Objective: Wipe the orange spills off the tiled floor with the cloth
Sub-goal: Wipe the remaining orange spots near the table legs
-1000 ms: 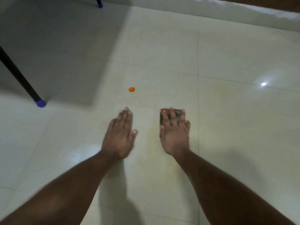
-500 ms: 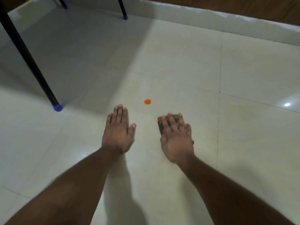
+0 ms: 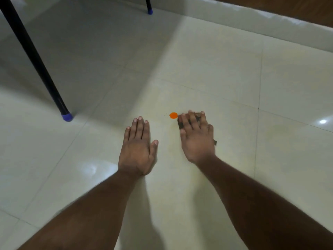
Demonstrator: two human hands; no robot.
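Spill (image 3: 173,115) just left of cloth (image 3: 180,123), under right hand (image 3: 197,139)

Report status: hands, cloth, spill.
Right hand flat on cloth, beside orange spill. Left hand flat on floor, empty. Path clear.

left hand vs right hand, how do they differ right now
The left hand lies flat on bare tiled floor with nothing under it; the right hand presses a dark cloth to the floor. The left hand's fingers sit close together, the right hand's are spread. The right hand's fingertips are right beside the orange spill; the left hand sits clearly apart from it. Both are palm down, fingers pointing forward.
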